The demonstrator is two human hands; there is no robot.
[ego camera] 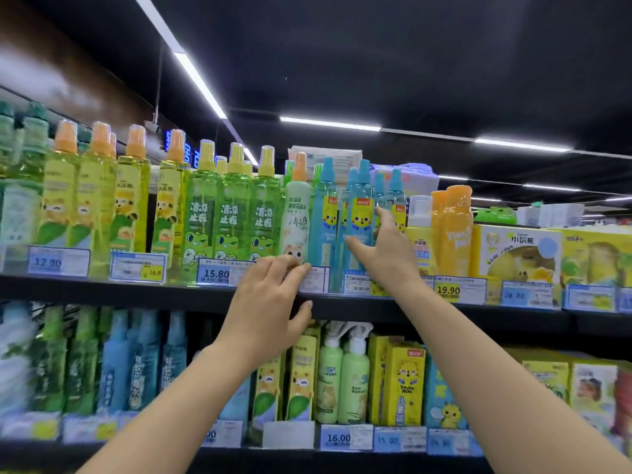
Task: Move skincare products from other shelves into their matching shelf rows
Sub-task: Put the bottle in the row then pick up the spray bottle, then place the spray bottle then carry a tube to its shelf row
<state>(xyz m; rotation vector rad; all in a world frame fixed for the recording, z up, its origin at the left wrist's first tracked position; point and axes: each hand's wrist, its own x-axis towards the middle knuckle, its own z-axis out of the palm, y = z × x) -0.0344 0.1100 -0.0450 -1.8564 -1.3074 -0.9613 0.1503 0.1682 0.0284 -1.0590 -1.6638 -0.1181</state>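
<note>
On the upper shelf (pixel 102 290) stand rows of spray bottles. A white bottle with an orange cap (pixel 297 213) stands between the green spray bottles (pixel 232 213) and the blue ones. My left hand (pixel 270 302) is at the shelf's front edge below it. Its fingertips touch the white bottle's base and the price tag rail, and its thumb sits under the shelf lip. My right hand (pixel 386 251) reaches around a blue spray bottle with a yellow label (pixel 360 213). The thumb lies across the bottle's front and the fingers are on its right side. The bottle stands on the shelf.
Yellow-green bottles with orange caps (pixel 95 189) fill the upper shelf's left, yellow bottles (pixel 451 227) and yellow gift boxes (pixel 516 254) its right. The lower shelf holds blue and green bottles (pixel 143 360), pale green pump sprays (pixel 342 374) and yellow cartons (pixel 405 381). Price tags line both edges.
</note>
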